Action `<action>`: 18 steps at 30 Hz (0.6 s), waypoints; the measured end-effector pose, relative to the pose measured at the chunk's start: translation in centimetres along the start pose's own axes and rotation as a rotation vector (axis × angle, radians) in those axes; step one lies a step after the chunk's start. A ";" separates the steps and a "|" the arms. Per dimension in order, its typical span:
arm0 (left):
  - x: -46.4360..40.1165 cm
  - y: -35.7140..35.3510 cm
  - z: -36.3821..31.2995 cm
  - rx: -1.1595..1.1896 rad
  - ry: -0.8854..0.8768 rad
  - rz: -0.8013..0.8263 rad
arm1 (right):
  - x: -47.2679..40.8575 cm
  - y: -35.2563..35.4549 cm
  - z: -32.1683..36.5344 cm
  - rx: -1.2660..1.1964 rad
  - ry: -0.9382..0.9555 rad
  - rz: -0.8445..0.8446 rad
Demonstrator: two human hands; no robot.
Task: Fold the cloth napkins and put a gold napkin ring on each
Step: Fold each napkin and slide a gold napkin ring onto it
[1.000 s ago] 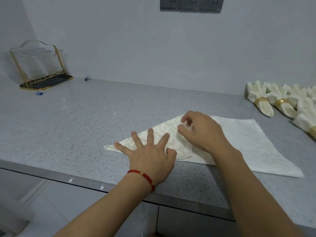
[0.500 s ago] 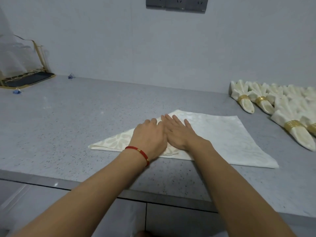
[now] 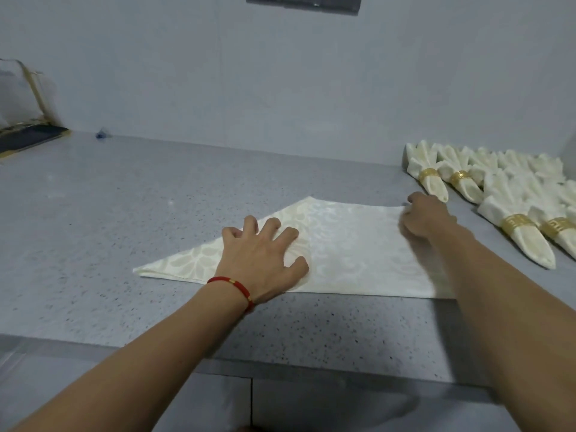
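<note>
A cream patterned cloth napkin (image 3: 352, 254) lies flat on the grey speckled counter (image 3: 156, 213), its left part folded over into a point. My left hand (image 3: 265, 257), with a red string bracelet on the wrist, presses down on the folded part with fingers spread. My right hand (image 3: 424, 218) pinches the napkin's far right corner, fingers curled on the cloth. Several finished folded napkins (image 3: 517, 201) with gold napkin rings (image 3: 428, 175) lie in rows at the right.
A gold-framed clear stand (image 3: 28, 120) with a dark base stands at the far left against the wall. A small blue object (image 3: 101, 134) sits by the wall. The counter's front edge (image 3: 280, 369) runs below my arms. Wall sockets (image 3: 304, 1) hang above.
My right hand has left the middle of the napkin and slid right to its far corner. My left hand stayed on the fold and spread its fingers. The view shifted right.
</note>
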State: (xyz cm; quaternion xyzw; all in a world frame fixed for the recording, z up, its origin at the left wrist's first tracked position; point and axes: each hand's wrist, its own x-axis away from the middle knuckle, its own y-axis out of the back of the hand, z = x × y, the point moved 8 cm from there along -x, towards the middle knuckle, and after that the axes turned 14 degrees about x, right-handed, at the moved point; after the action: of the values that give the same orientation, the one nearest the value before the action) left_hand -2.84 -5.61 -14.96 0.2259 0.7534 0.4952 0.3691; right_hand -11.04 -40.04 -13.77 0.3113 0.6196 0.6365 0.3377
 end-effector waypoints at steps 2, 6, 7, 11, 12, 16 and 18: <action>0.0 -0.1 0.0 -0.012 -0.001 0.005 | 0.2 0.8 -0.3 -0.093 -0.015 -0.068; 0.0 -0.1 0.1 -0.017 0.007 -0.001 | 3.2 2.7 0.0 -0.274 0.031 -0.247; 0.0 -0.1 0.1 -0.016 0.009 -0.001 | 4.7 3.4 0.5 -0.307 0.079 -0.297; -0.1 -0.3 0.0 -0.028 0.005 0.008 | 11.7 4.9 4.1 -0.364 0.345 -0.438; -0.1 -0.3 0.1 -0.033 0.004 0.007 | 13.6 4.9 5.3 -0.361 0.413 -0.437; -0.1 -0.3 0.2 -0.023 0.010 0.021 | 20.1 3.5 9.0 -0.354 0.640 -0.370; -0.1 -0.3 0.2 -0.019 0.012 0.026 | 21.6 2.5 9.8 -0.330 0.742 -0.336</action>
State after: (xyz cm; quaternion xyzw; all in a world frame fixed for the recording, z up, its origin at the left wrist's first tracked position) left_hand -2.59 -5.75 -15.28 0.2292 0.7477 0.5087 0.3601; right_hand -15.68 -16.75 -11.40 -0.1014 0.6310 0.7319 0.2362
